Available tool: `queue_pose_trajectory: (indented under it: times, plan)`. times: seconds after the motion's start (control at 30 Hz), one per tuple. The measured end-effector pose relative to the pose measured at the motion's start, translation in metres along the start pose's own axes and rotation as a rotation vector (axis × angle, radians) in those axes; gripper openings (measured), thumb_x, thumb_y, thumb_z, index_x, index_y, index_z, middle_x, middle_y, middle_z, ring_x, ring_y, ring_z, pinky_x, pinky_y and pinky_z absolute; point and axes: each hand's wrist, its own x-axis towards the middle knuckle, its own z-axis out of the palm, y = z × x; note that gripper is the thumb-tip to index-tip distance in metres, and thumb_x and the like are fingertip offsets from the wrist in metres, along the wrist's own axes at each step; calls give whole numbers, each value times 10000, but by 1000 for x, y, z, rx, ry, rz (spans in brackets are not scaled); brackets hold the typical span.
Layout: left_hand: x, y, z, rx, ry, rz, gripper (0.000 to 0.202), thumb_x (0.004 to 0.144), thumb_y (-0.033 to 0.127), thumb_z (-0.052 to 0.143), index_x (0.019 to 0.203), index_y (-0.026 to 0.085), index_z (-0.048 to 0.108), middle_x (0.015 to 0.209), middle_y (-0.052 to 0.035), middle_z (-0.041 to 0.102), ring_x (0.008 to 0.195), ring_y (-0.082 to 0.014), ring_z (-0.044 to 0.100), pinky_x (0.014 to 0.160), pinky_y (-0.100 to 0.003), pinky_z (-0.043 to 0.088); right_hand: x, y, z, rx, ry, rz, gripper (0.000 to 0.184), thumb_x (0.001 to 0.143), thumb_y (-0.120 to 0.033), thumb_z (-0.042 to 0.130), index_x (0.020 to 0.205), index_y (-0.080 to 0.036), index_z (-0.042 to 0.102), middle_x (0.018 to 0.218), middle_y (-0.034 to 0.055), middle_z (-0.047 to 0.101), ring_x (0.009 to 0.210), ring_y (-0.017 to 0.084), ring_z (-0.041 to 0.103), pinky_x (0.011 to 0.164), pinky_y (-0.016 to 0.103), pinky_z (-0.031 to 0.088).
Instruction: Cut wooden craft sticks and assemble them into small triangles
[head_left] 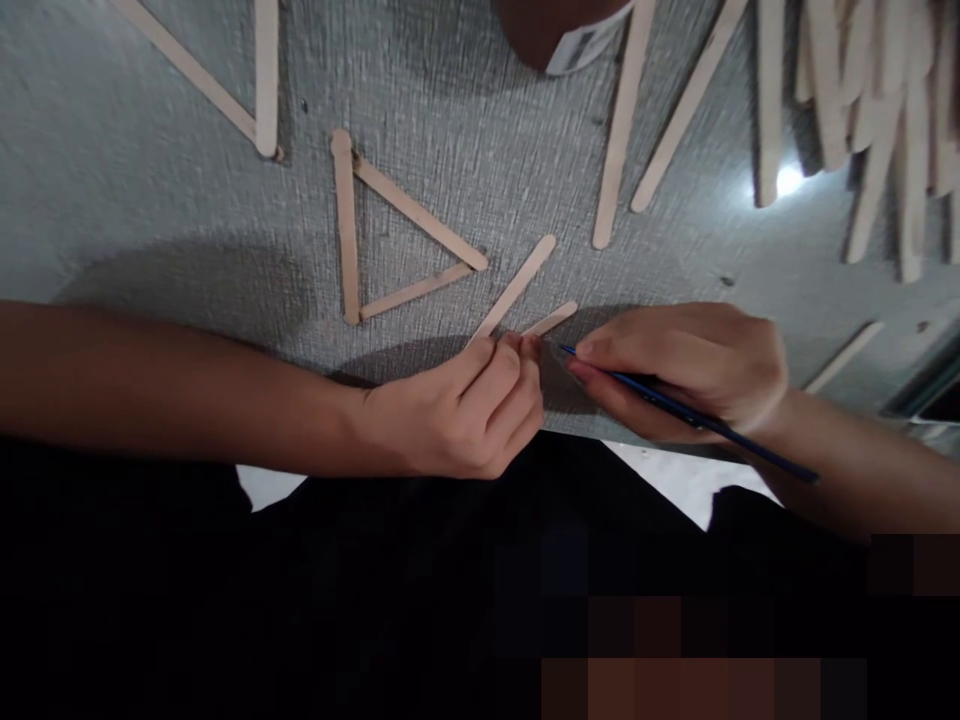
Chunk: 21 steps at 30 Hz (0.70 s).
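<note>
My left hand (472, 410) is closed in a pinch on craft sticks near the table's front edge. One craft stick (517, 285) slants up from its fingers. A second craft stick (553, 319) sticks out to the right at a lower angle; the fingers hide where the two meet. My right hand (682, 365) grips a slim blue pen-like tool (675, 408), its point close to the left fingertips. Whether it is a pen or a brush is hard to tell. Just beyond my left hand lies a triangle of craft sticks (346, 230), joined at its corners.
Two joined sticks (266, 80) lie at the upper left. A brown round container (532, 35) with a white label stands at the far edge. Loose sticks (622, 130) lie beside it, and a pile of sticks (870, 100) fills the upper right. A dark object (934, 375) sits at the right.
</note>
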Motion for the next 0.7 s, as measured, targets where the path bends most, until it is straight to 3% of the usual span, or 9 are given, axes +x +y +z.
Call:
queue_pose_trajectory:
  times: [0.23,0.53,0.7]
  plan:
    - [-1,1,1,6,-2,3,199,1009,130,699,1161,36,785,1132,-147,842,1005,-210,823,908,-298,737,3,-2,-2,7,6,-2,106,928,-72,759,1007,-126,714,973,12,780,870,76,750,863,172,630]
    - [-1,0,2,6,0,16,195,1006,113,692,1159,44,791,1132,-142,844,994,-205,825,896,-290,743,0,3,-2,16,18,-19,196,901,-68,788,1066,-146,715,1034,8,795,934,92,776,921,179,642]
    - [0,-1,1,-1,0,12,195,1009,143,706,1152,41,789,1128,-144,845,1002,-211,828,901,-286,737,2,1,-2,23,11,-3,195,899,-64,794,1051,-152,710,1009,0,790,882,94,760,864,201,644]
